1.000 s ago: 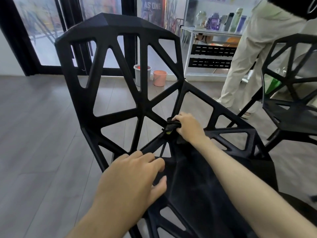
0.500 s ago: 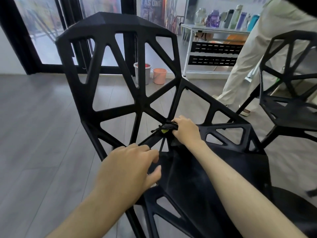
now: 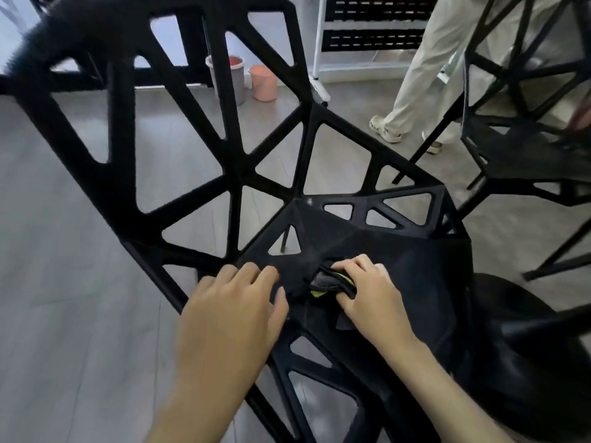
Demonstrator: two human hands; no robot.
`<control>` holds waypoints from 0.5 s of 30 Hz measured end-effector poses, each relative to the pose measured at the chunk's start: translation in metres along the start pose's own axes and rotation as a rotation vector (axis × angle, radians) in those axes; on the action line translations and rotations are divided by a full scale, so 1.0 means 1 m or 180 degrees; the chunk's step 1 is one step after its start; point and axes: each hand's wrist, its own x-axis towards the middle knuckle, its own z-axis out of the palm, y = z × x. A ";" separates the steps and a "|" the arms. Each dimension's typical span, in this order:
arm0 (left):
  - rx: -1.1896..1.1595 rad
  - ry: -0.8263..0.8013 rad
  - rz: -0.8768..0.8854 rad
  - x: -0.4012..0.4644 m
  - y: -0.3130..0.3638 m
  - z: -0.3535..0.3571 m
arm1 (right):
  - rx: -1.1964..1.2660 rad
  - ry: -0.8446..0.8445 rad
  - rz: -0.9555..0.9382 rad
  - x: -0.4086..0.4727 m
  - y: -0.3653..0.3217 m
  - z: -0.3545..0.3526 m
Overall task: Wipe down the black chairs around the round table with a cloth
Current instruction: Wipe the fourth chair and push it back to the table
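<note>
Currently wiping seat of nearest black chair [image 3: 399, 266], angular frame with triangular cut-outs, backrest rising toward upper left. Right hand [image 3: 371, 295]: grip closed round bunched dark cloth [image 3: 332, 281] with yellow-green edge, pressed on seat panel near centre, just behind a small triangular opening. Left hand [image 3: 230, 314]: fingers straight and relaxed, holding nothing, resting flat on seat's left edge where backrest struts meet it, apparently steadying. Second black chair [image 3: 524, 155]: right of frame, well apart, not yet reached by either hand. Round table: not identifiable in view; dark rounded shape at lower right too unclear to name. For good work, judged: spread cloth flatter under palm rather than balled, run strokes along each facet toward edges, trace rims of cut-outs where dust likely gathers, keep left hand braced so light chair does not slide. Also present: another person's legs [image 3: 425, 75] in pale trousers, two buckets [image 3: 249, 78] on floor, white shelf unit [image 3: 367, 36] behind.
</note>
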 end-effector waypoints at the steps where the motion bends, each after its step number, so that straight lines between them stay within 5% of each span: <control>1: -0.0114 0.0052 -0.0063 0.000 0.001 -0.002 | 0.0026 -0.0034 0.0112 -0.009 -0.003 -0.003; 7: -0.0406 0.0177 -0.0091 0.004 0.006 -0.010 | 0.0240 -0.0263 0.0646 -0.047 -0.025 -0.019; 15: -0.1374 -0.1097 -0.0238 0.024 -0.003 -0.061 | 0.1471 -0.1227 0.1812 -0.041 -0.078 -0.098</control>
